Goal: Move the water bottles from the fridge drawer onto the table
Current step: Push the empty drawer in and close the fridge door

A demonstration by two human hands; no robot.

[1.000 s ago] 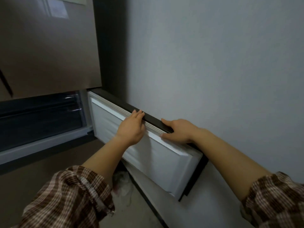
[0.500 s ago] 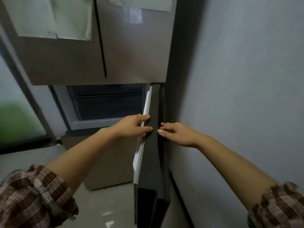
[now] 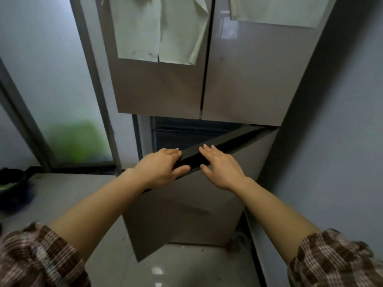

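Note:
No water bottle is in view. The beige lower fridge door (image 3: 196, 204) stands partly open, hinged at the right, with its dark top edge running diagonally. My left hand (image 3: 163, 166) curls over that top edge near its free end, thumb on the front face. My right hand (image 3: 221, 166) lies flat on the door just to the right, fingers spread and holding nothing. Behind the door a dark compartment (image 3: 186, 133) shows; its contents are too dark to make out.
Two shut upper fridge doors (image 3: 161, 90) carry pale paper sheets (image 3: 157, 27). A grey wall (image 3: 331, 141) runs close along the right. A frosted glass door (image 3: 51, 100) stands at the left, with a dark bundle (image 3: 12, 189) on the tiled floor (image 3: 186, 266).
The lower door has swung from wide open beside the right wall to partway across the fridge front. Both hands stayed on its top edge, and my view turned to face the fridge.

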